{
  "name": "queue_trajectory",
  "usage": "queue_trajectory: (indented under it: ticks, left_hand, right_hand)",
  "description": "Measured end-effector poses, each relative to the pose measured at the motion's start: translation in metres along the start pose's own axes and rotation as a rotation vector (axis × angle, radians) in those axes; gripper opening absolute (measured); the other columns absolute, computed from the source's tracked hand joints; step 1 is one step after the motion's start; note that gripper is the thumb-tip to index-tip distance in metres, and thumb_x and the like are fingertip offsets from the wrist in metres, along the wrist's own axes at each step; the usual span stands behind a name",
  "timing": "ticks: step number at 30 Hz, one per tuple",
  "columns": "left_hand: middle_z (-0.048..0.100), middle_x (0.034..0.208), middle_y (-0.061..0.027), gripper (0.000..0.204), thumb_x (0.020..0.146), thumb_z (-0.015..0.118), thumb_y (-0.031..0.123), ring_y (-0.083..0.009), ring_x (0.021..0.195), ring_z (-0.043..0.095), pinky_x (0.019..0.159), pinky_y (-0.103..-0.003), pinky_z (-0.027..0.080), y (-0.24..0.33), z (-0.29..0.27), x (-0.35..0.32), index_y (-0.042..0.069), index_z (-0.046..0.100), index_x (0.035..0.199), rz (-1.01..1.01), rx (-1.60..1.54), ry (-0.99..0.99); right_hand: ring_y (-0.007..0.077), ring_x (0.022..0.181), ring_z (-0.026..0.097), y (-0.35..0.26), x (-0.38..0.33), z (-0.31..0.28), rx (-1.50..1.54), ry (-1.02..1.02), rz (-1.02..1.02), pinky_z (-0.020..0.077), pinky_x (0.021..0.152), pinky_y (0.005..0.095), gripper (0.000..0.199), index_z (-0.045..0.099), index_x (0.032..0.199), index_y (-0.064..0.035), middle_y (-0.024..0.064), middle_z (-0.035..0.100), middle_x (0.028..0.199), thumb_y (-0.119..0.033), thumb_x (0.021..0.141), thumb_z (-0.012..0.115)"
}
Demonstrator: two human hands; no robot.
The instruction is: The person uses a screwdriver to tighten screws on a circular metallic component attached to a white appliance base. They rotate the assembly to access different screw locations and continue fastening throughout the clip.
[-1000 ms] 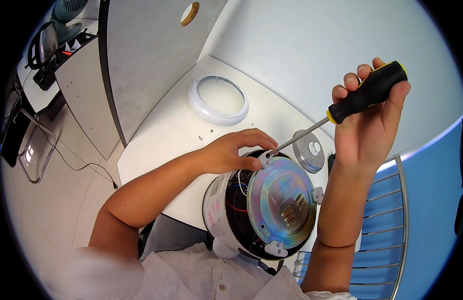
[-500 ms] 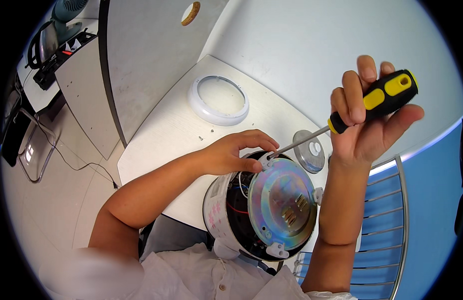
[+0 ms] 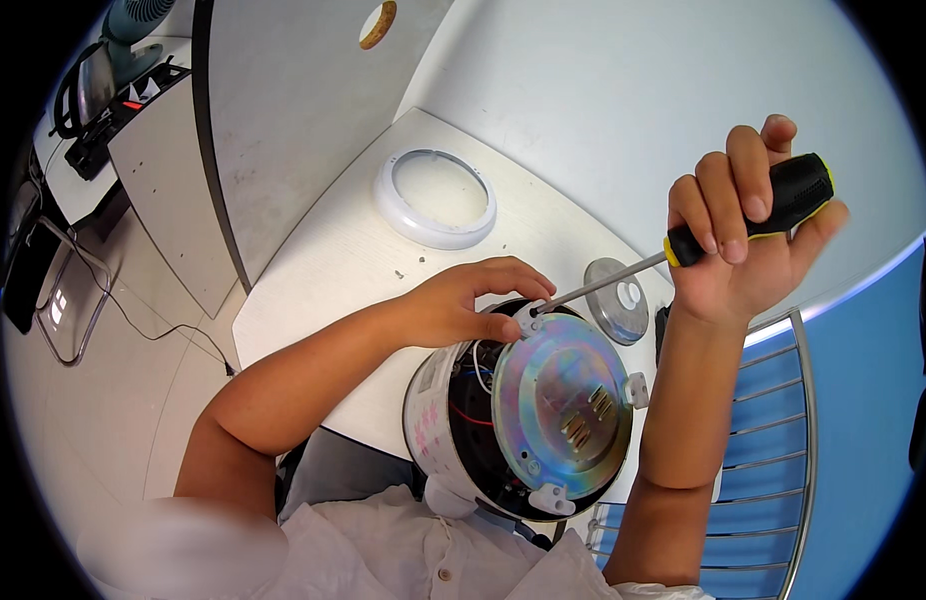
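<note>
A rice cooker [image 3: 438,415] with pink flowers on its white side stands tipped in front of me, its underside up. Its shiny, rainbow-tinted metal bottom plate [image 3: 553,385] sits slightly askew, with red, white and blue wires showing in the gap beside it. My left hand [image 3: 468,302] grips the cooker's far edge, thumb and fingers around a white plastic foot [image 3: 529,322]. In my right hand [image 3: 728,215] is a black and yellow screwdriver [image 3: 613,275]; its shaft slants down to that foot, the tip in the hole there.
Behind the cooker, a white plastic ring [image 3: 438,235] and several small screws [image 3: 400,274] lie on the white table [image 3: 313,300]. A round metal lid [image 3: 608,320] with a pale knob lies right of the foot. A grey partition [image 3: 303,120] borders the table; a metal rack [image 3: 773,440] stands at right.
My right hand has turned the screwdriver handle, so its yellow patches no longer face up, and its fingers have shifted. The left hand stays on the foot.
</note>
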State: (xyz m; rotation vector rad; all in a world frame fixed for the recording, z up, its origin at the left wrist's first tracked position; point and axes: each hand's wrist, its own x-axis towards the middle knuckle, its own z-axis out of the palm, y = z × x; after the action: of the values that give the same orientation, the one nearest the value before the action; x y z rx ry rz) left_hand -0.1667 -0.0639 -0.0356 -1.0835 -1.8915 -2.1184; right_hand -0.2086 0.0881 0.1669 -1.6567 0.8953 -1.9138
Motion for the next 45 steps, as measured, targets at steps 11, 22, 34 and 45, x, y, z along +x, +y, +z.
queue_trajectory:
  ticks: [11,22,34,45]
  left_hand:
    - [0.056,0.125,-0.0073,0.055,0.077,0.070,0.051,-0.0230,0.121,0.048,0.104,-0.038,0.035,0.000,0.000,-0.002,0.009,0.064,0.112,-0.001,-0.024,0.014]
    - [0.054,0.128,-0.0103,0.068,0.073,0.069,0.060,-0.0257,0.123,0.048,0.104,-0.040,0.035,0.002,0.000,0.000,0.008,0.063,0.115,-0.046,-0.020,-0.004]
    - [0.053,0.128,-0.0107,0.068,0.074,0.068,0.061,-0.0254,0.123,0.048,0.104,-0.041,0.034,0.002,-0.001,-0.001,0.008,0.062,0.115,-0.024,0.008,-0.023]
    - [0.054,0.127,-0.0102,0.059,0.077,0.070,0.052,-0.0249,0.122,0.048,0.103,-0.040,0.036,-0.003,0.002,-0.001,0.007,0.061,0.115,-0.023,-0.101,-0.023]
  right_hand:
    - [0.0180,0.078,0.047,-0.005,-0.019,0.031,-0.244,0.531,-0.072,0.0434,0.070,0.0301,0.058,0.041,0.132,-0.0012,0.0078,0.050,0.093,-0.039,0.092,0.057]
    - [0.0179,0.077,0.046,-0.005,-0.004,-0.006,0.066,0.025,0.040,0.0432,0.066,0.0309,0.050,0.047,0.121,0.0009,0.0099,0.047,0.095,-0.037,0.091,0.059]
    - [0.0158,0.058,0.054,-0.010,0.011,0.005,0.045,-0.251,0.104,0.0462,0.050,0.0265,0.029,0.049,0.118,-0.0036,0.0074,0.053,0.091,-0.021,0.096,0.049]
    - [0.0176,0.078,0.048,-0.007,-0.013,0.021,-0.120,0.280,-0.069,0.0453,0.065,0.0312,0.051,0.047,0.121,-0.0031,0.0089,0.046,0.101,-0.042,0.089,0.059]
